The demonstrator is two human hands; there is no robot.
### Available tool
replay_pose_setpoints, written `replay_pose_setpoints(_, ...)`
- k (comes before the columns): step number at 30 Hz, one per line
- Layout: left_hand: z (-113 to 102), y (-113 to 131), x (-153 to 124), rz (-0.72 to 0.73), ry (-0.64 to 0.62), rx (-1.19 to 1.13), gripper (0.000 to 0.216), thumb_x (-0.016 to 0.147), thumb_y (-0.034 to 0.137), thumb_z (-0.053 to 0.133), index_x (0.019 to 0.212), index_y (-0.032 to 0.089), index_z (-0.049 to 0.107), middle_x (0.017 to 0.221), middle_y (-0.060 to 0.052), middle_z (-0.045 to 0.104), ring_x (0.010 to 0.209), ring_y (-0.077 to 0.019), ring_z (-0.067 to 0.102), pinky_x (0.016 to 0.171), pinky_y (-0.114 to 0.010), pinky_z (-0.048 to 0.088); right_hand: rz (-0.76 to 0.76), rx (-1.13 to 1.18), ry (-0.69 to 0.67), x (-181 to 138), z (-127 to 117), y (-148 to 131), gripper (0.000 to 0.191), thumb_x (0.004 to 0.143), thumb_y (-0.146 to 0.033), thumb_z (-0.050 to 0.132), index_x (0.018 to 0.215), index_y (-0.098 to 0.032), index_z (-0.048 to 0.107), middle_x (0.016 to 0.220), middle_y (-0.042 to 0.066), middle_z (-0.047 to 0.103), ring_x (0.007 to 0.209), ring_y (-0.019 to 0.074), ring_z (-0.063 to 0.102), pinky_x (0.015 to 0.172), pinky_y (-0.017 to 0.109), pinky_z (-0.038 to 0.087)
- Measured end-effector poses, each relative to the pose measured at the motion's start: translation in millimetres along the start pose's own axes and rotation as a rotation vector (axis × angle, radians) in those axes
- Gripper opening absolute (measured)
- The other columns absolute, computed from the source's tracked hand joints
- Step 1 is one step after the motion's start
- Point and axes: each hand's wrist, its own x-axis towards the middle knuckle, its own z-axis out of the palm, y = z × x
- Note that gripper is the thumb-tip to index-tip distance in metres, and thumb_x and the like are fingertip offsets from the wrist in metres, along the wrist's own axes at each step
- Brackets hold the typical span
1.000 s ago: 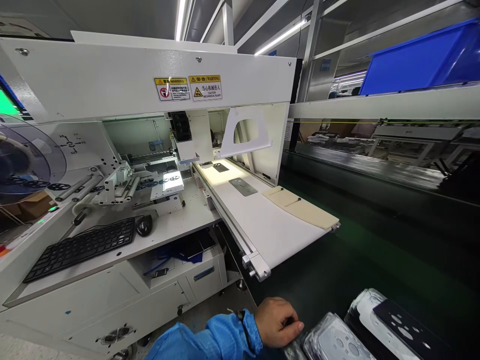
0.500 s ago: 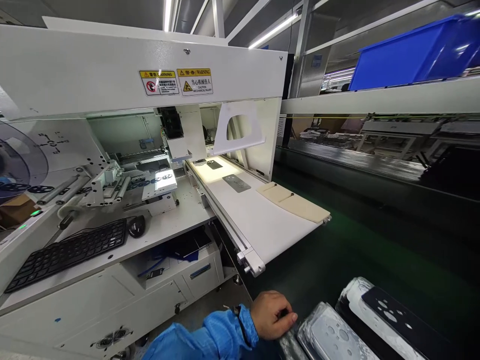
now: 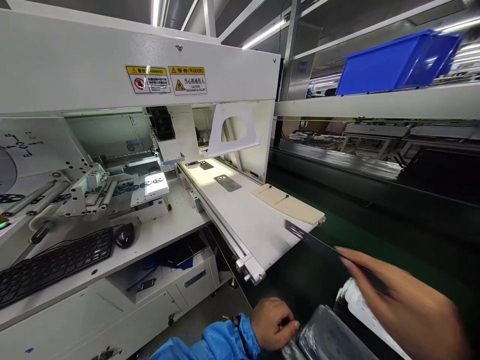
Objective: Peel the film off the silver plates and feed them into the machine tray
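Observation:
My right hand [image 3: 405, 300], blurred by motion, pinches one end of a thin dark phone back panel [image 3: 318, 246] with cut-out holes at its far end. That panel is tilted, its far end over the near right corner of the white conveyor belt [image 3: 258, 232]. My left hand [image 3: 273, 322] is curled closed below the belt's end, with nothing visible in it. Beside it lies a stack of phone back panels [image 3: 330, 332] in clear film. A second stack [image 3: 362, 305] is partly hidden behind my right hand. Farther up the belt lie a grey panel [image 3: 227, 183] and a dark panel [image 3: 206, 165].
The white machine [image 3: 93, 55] spans the belt, with a white bracket [image 3: 240, 142] above it. A cream guide plate [image 3: 288, 202] edges the belt's right side. Left are a keyboard [image 3: 60, 265] and mouse [image 3: 124, 235]. A blue bin [image 3: 390, 65] stands on the right shelf.
My right hand has come into view from the right with a panel, reaching toward the belt. My left hand stays almost in place. The view has turned slightly right.

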Motion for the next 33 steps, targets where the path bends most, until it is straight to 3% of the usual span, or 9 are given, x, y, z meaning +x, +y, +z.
replay_pose_setpoints(3, 5.0, -4.5, -2.3, 0.021, 0.011, 0.024, 0.027, 0.085, 0.037, 0.044, 0.073, 0.018, 0.059, 0.057, -0.003, 0.06, 0.054, -0.0133, 0.055, 0.058, -0.024, 0.043, -0.191, -0.07, -0.06, 41.0, 55.5, -18.6, 0.03, 0.092, -0.011, 0.039, 0.105, -0.015, 0.065, 0.095, 0.008, 0.071, 0.079, 0.0199, 0.068, 0.065, 0.029, 0.054)
replay_pose_setpoints(7, 14.9, -14.4, -5.1, 0.052, 0.025, 0.04, 0.025, 0.083, 0.036, 0.047, 0.074, 0.017, 0.06, 0.058, -0.004, 0.063, 0.056, -0.0143, 0.059, 0.058, -0.025, 0.044, -0.174, -0.114, -0.438, 64.3, 111.8, -42.8, 0.045, 0.085, -0.002, 0.033, 0.114, -0.014, 0.066, 0.113, 0.011, 0.067, 0.099, 0.0234, 0.065, 0.082, 0.034, 0.055)
replay_pose_setpoints(10, 20.7, -21.6, -5.8, 0.087, -0.02, 0.049, 0.022, 0.082, 0.035, 0.05, 0.074, 0.018, 0.06, 0.059, -0.005, 0.065, 0.059, -0.0149, 0.061, 0.059, -0.025, 0.045, -0.095, -0.02, -0.629, 58.4, 123.3, -53.3, 0.036, 0.094, -0.021, 0.042, 0.122, -0.014, 0.063, 0.125, 0.014, 0.06, 0.114, 0.0296, 0.057, 0.095, 0.044, 0.05)
replay_pose_setpoints(13, 23.3, -25.6, -6.0, 0.114, -0.063, 0.052, 0.022, 0.082, 0.036, 0.051, 0.076, 0.017, 0.061, 0.061, -0.005, 0.066, 0.061, -0.0151, 0.063, 0.06, -0.025, 0.047, -0.019, 0.043, -0.748, 51.4, 121.7, -55.0, 0.049, 0.093, -0.043, 0.05, 0.131, -0.013, 0.056, 0.138, 0.019, 0.046, 0.128, 0.0371, 0.041, 0.104, 0.054, 0.04)
replay_pose_setpoints(16, 25.3, -27.2, -6.5, 0.146, -0.031, 0.028, 0.027, 0.083, 0.039, 0.048, 0.076, 0.017, 0.062, 0.059, -0.005, 0.065, 0.058, -0.0147, 0.062, 0.058, -0.025, 0.046, 0.0, 0.108, -0.83, 52.5, 123.3, -49.3, 0.059, 0.093, -0.051, 0.048, 0.138, -0.014, 0.049, 0.146, 0.018, 0.035, 0.135, 0.0366, 0.029, 0.109, 0.055, 0.03)
replay_pose_setpoints(21, 31.9, -31.0, -8.2, 0.128, -0.035, 0.001, 0.034, 0.085, 0.044, 0.045, 0.075, 0.016, 0.062, 0.057, -0.006, 0.064, 0.057, -0.0152, 0.062, 0.057, -0.026, 0.047, -0.012, 0.215, -0.892, 64.0, 137.9, -34.8, 0.068, 0.093, -0.058, 0.042, 0.143, -0.012, 0.04, 0.15, 0.016, 0.029, 0.139, 0.0329, 0.022, 0.114, 0.052, 0.022)
replay_pose_setpoints(26, 38.0, -36.1, -10.3, 0.086, -0.093, -0.026, 0.027, 0.08, 0.043, 0.052, 0.076, 0.018, 0.062, 0.06, -0.007, 0.066, 0.059, -0.0184, 0.064, 0.058, -0.029, 0.049, -0.007, 0.277, -0.844, 69.9, 151.3, -27.2, 0.069, 0.093, -0.061, 0.04, 0.141, -0.011, 0.044, 0.148, 0.018, 0.033, 0.138, 0.0338, 0.026, 0.112, 0.053, 0.025)
replay_pose_setpoints(33, 38.8, -35.5, -11.4, 0.02, -0.081, -0.108, 0.02, 0.074, 0.044, 0.056, 0.074, 0.024, 0.062, 0.059, -0.009, 0.067, 0.059, -0.0233, 0.066, 0.056, -0.035, 0.052, -0.007, 0.286, -0.762, 68.2, 160.8, -20.0, 0.064, 0.092, -0.061, 0.043, 0.136, -0.016, 0.051, 0.144, 0.016, 0.04, 0.135, 0.0346, 0.032, 0.11, 0.054, 0.031)
